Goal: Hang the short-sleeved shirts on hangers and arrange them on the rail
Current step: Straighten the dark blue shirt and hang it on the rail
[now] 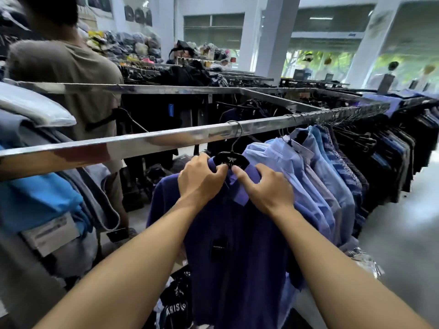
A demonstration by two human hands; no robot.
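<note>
Forearms (142,257) reached up and forward from the bottom edge, converging on one garment.

Task item: dark blue shirt (237,245), on a black hanger (231,160), its hook over the steel rail (166,138). It hung at the left end of the row, apart from the bare stretch of rail further left.

Left hand (200,179): fingers curled over the shirt's shoulder, just beside the hanger neck, thumb tucked toward the collar (240,193). Judged to be steadying the cloth on the hanger arm.

Right hand (266,188): fingers bent and slightly spread on the collar's other side, forefinger tip meeting the left hand's near the hanger neck. The lighter collar underside showed below it, so the collar looked partly turned. Whether the thumb pinched the flap: cannot tell.

Judgement: both hands were at the neck because the collar needed seating squarely; hanging was done, straightening was in hand.

Blue shirts (297,167) pressed against the shirt's right shoulder; dark shirts (392,150) packed beyond. Sorting appeared to run by colour, which would explain this position.

Left of frame: a stack (35,198) of folded garments. Another person (71,74) stood behind the rail.
</note>
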